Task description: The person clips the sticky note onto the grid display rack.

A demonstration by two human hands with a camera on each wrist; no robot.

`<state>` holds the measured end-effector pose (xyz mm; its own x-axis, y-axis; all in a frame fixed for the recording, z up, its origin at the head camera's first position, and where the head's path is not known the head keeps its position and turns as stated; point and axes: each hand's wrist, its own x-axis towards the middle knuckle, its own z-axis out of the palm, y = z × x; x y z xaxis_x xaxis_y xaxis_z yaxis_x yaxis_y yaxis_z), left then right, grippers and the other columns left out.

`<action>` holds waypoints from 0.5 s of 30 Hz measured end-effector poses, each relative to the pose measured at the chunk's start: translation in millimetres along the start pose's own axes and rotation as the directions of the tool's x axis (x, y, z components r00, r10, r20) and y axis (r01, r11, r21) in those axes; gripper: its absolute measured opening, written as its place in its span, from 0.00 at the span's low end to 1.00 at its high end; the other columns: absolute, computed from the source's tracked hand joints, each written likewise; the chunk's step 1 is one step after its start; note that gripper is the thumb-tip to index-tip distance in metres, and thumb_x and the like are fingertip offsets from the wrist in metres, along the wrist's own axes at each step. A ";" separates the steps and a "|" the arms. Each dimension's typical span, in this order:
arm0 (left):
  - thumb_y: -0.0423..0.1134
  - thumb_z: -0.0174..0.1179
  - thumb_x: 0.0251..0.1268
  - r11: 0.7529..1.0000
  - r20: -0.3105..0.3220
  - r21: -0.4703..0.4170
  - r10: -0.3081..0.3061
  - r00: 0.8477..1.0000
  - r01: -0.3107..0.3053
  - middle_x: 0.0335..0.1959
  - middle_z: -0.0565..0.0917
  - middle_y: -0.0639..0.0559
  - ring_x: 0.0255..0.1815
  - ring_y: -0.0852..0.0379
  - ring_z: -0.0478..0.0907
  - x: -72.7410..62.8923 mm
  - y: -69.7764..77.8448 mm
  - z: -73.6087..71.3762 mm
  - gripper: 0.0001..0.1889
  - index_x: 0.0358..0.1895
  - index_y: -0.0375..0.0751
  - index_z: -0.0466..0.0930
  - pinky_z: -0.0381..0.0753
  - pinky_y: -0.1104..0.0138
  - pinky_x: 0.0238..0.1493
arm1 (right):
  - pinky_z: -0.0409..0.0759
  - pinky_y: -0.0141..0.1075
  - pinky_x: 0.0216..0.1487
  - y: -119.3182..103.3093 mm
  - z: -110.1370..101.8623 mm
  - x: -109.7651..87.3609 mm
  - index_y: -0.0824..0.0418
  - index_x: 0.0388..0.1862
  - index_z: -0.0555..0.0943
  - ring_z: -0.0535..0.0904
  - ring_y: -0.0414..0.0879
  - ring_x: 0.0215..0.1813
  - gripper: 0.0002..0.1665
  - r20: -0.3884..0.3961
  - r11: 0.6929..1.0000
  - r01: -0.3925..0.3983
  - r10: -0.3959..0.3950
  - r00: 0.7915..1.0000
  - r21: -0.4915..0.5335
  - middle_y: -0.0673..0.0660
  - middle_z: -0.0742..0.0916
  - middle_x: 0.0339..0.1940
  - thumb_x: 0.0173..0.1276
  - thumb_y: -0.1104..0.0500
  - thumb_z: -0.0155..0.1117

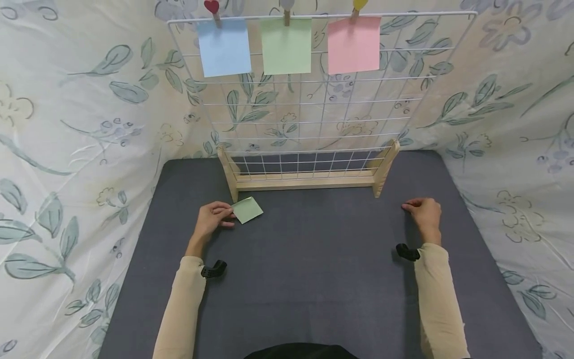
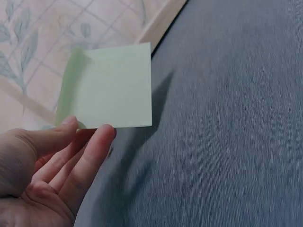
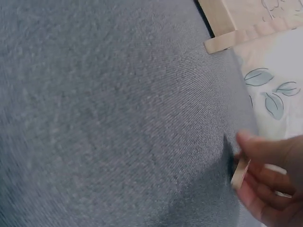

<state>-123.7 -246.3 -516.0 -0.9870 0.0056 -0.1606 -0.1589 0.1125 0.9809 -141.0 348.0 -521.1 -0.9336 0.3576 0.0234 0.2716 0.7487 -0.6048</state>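
Note:
A light green sticky note (image 2: 113, 87) is pinched at its edge between the thumb and fingers of my left hand (image 1: 214, 219), which hovers over the dark table left of centre. One side of the note curls up in the left wrist view. My right hand (image 1: 425, 214) is over the table's right side. Between its thumb and fingers it holds a small wooden clothespin (image 3: 240, 172), mostly covered by the fingers. Blue (image 1: 224, 49), green (image 1: 286, 47) and pink (image 1: 353, 46) paper squares hang from the top bar of a white wire grid (image 1: 309, 103), each held by a clothespin.
The grid stands in a wooden base (image 1: 305, 183) at the back of the dark table (image 1: 314, 259). The hanging clips carry a red heart (image 1: 212, 6), a pale shape and a yellow shape (image 1: 359, 4). Leaf-patterned cloth (image 1: 80, 149) surrounds the table.

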 end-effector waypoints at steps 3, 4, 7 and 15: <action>0.27 0.60 0.68 0.999 0.019 -0.043 0.019 1.000 -0.018 0.36 0.87 0.39 0.42 0.38 0.85 1.4 3.6 6.8 0.11 0.47 0.21 0.76 0.90 0.54 0.37 | 0.79 0.29 0.30 -0.8 -0.6 0.6 0.72 0.45 0.85 0.82 0.41 0.28 0.17 -0.030 0.998 0.014 -0.012 0.999 0.064 0.70 0.87 0.40 0.66 0.58 0.70; 0.27 0.59 0.68 0.998 0.024 -0.055 0.025 0.999 -0.024 0.36 0.87 0.40 0.41 0.40 0.85 1.9 4.9 9.2 0.11 0.47 0.21 0.75 0.90 0.54 0.38 | 0.75 0.23 0.26 -1.1 -1.3 0.6 0.72 0.47 0.85 0.79 0.33 0.24 0.18 -0.043 0.995 0.016 -0.012 0.999 0.102 0.71 0.87 0.41 0.66 0.58 0.70; 0.25 0.58 0.68 0.997 0.041 -0.061 0.050 0.998 -0.047 0.36 0.87 0.40 0.38 0.49 0.86 4.5 8.2 17.3 0.09 0.47 0.21 0.74 0.89 0.56 0.42 | 0.70 0.14 0.24 -5.3 -5.7 1.0 0.70 0.51 0.84 0.71 0.19 0.19 0.20 -0.085 0.984 0.028 -0.013 0.996 0.179 0.71 0.87 0.42 0.64 0.58 0.71; 0.25 0.60 0.67 0.995 0.023 -0.024 0.099 0.995 -0.099 0.35 0.87 0.36 0.33 0.55 0.86 12.2 21.7 46.0 0.09 0.46 0.21 0.76 0.89 0.57 0.44 | 0.77 0.20 0.36 -38.4 -34.6 0.4 0.63 0.53 0.85 0.76 0.20 0.25 0.21 -0.104 0.970 0.047 -0.022 0.994 0.238 0.65 0.88 0.45 0.64 0.54 0.71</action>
<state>-138.0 -198.2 -501.8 -0.9971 0.0400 -0.0649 -0.0612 0.0872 0.9943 -143.6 338.7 -470.3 -0.9099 0.3971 0.1198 0.1642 0.6101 -0.7752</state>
